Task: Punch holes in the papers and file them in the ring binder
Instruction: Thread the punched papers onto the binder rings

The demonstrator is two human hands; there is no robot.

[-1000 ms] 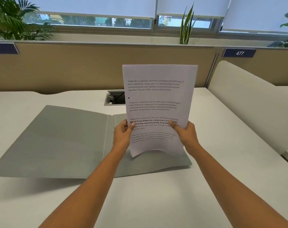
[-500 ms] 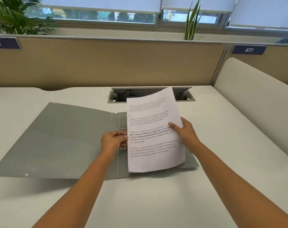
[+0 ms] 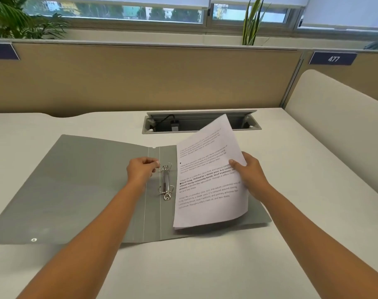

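A grey ring binder (image 3: 80, 190) lies open on the white desk (image 3: 205, 266). Its metal ring mechanism (image 3: 166, 183) sits on the spine, and the rings stand apart. My left hand (image 3: 140, 169) is curled just left of the upper ring, its thumb and forefinger tips pinching that ring's left half. My right hand (image 3: 250, 175) grips the right edge of the printed papers (image 3: 209, 186), thumb on top. The papers tilt over the right cover, with the far end raised and the near edge low on the cover. Two punched holes show along their left edge, right of the rings.
A cable tray (image 3: 244, 123) with its lid raised is sunk into the desk behind the binder. A tan partition (image 3: 140, 78) closes the back and a white side panel (image 3: 339, 126) stands at the right. Plants line the window sill.
The papers came down from upright in both hands to a tilt over the right cover. My left hand let go of them and moved to the upper ring.
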